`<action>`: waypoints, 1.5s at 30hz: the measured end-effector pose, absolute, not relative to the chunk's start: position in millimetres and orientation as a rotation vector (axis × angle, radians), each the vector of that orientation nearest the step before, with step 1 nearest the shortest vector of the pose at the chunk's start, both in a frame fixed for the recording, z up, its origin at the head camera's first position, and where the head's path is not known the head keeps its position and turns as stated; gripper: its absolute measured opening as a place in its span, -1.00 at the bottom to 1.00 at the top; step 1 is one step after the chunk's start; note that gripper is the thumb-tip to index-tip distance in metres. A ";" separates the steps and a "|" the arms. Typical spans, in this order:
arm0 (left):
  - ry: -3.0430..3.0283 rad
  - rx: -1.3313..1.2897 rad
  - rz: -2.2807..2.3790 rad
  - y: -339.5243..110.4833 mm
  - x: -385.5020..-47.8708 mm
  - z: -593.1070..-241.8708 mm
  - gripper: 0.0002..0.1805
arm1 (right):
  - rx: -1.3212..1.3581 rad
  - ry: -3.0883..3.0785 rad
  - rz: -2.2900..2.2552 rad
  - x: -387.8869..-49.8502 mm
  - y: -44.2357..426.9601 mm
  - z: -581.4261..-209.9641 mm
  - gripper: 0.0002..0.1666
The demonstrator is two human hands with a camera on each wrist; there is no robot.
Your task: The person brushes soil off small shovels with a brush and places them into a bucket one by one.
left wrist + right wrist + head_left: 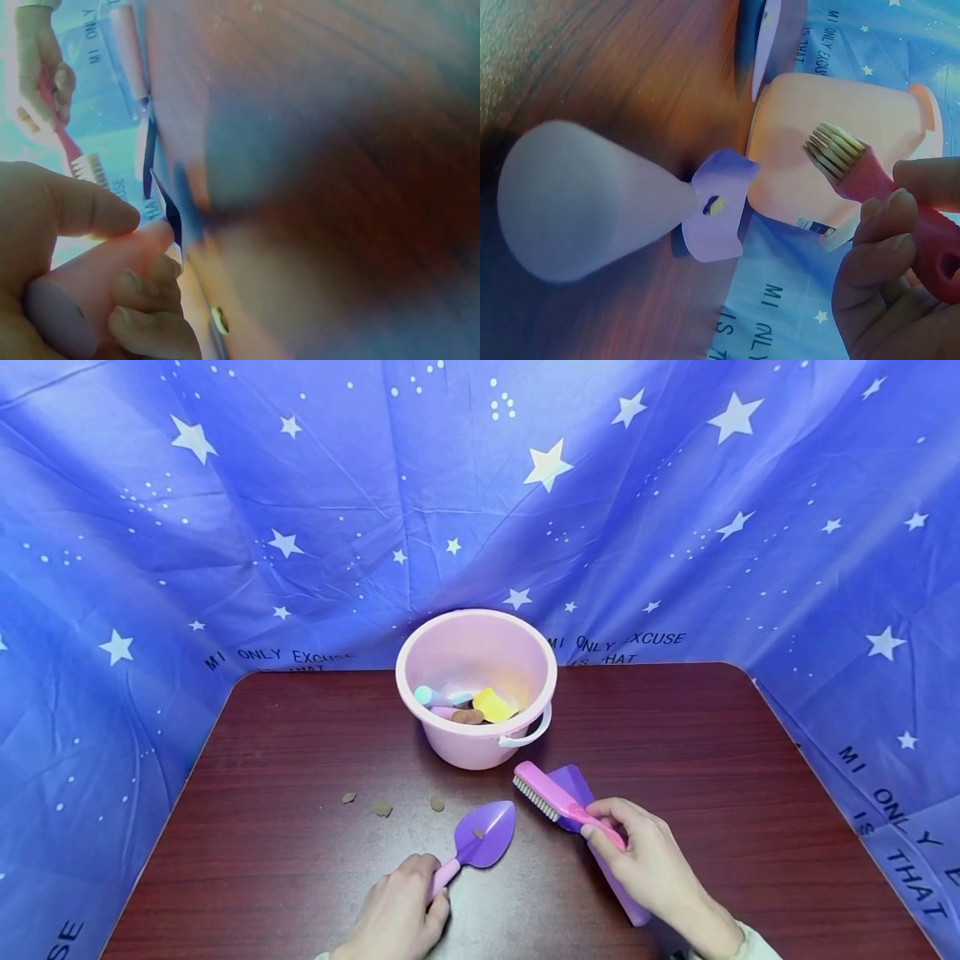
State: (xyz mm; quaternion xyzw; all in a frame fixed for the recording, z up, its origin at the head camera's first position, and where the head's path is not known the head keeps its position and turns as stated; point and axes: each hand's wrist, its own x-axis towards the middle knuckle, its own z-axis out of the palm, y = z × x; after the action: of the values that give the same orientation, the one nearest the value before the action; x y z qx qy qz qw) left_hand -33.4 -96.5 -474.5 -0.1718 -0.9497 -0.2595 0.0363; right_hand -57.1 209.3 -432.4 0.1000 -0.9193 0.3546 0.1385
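My left hand point(401, 906) grips the pink handle of a purple scoop point(491, 839), low over the table; a small brown piece point(477, 833) lies in its blade. In the left wrist view the fingers curl round that handle point(97, 281). My right hand point(648, 860) holds a pink brush point(551, 789) by its handle, the pale bristles facing left. Below the brush lies a second purple tool with a flat blade point(573, 772) and long handle point(626, 893). In the right wrist view a small piece point(715, 205) rests on that blade point(712, 240).
A pink bucket point(476, 752) with a white handle stands at the back middle, holding a yellow item point(493, 705) and several others. Brown pieces point(382, 808) lie on the table point(285, 743) left of the scoop. A blue star-patterned cloth point(360, 485) surrounds the table's back and sides.
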 end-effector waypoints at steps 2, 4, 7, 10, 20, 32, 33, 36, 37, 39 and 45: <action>-2.924 -0.534 -0.808 -98.6 -33.0 -470.6 -0.85 | 0.288 -2.666 1.034 -56.9 207.6 -433.4 -0.74; -2.936 -0.540 -0.816 -100.7 -32.4 -467.3 -0.86 | 0.294 -2.672 1.043 -56.8 205.6 -435.4 -0.74; -2.935 -0.558 -0.828 -104.1 -31.5 -463.8 -0.85 | 0.306 -2.670 1.064 -56.3 202.0 -438.8 -0.74; -2.913 -0.564 -0.827 -106.8 -31.1 -461.9 -0.84 | 0.317 -2.654 1.086 -55.9 197.8 -440.8 -0.72; -2.902 -0.523 -0.786 -115.2 -33.2 -452.7 -0.82 | 0.350 -2.608 1.144 -55.0 182.2 -439.5 -0.70; -2.906 -0.452 -0.695 -121.5 -35.1 -445.3 -0.82 | 0.454 -2.552 1.216 -56.2 161.5 -444.8 -0.72; -2.907 -0.449 -0.691 -121.9 -35.1 -444.5 -0.82 | 0.460 -2.551 1.222 -55.9 159.0 -445.9 -0.72; -2.912 -0.449 -0.686 -123.5 -35.0 -443.5 -0.83 | 0.473 -2.554 1.236 -54.6 150.8 -449.0 -0.72; -2.917 -0.446 -0.682 -124.1 -34.9 -443.2 -0.83 | 0.478 -2.556 1.247 -54.2 148.0 -449.6 -0.72; -2.930 -0.435 -0.674 -125.4 -34.7 -442.6 -0.83 | 0.486 -2.562 1.267 -53.7 142.7 -450.6 -0.72; -2.953 -0.398 -0.661 -131.0 -33.6 -439.5 -0.83 | 0.499 -2.566 1.299 -54.0 129.3 -450.9 -0.69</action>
State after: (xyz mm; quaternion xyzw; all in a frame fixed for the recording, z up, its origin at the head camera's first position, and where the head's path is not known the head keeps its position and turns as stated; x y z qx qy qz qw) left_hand -33.6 -131.0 -439.5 -0.1303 -0.9666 -0.2164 0.0445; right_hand -54.0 129.3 -450.9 0.1699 -0.8737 0.4421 0.1111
